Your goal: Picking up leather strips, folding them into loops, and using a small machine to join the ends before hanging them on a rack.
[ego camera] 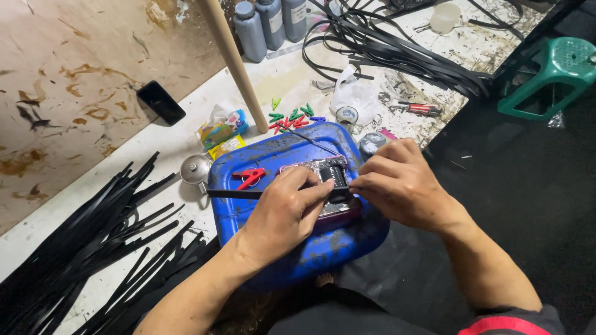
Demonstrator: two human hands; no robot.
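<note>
My left hand (282, 214) and my right hand (397, 183) meet over a blue plastic tub lid (298, 248) on my lap. Together they pinch a thin black strip (233, 194) that runs leftward across the lid. Under the fingertips lies a small pinkish tray (338, 211) lined with foil, holding a black comb-like piece (334, 175). Two red clothespins (249, 177) rest on the lid just left of the tray.
A heap of black strips (93, 236) lies at the left, with another tangle (397, 49) at the top. Coloured clothespins (290, 118), grey bottles (270, 25), a wooden pole (236, 62), a black phone (161, 102), red-handled pliers (417, 109) and a green stool (552, 71) surround me.
</note>
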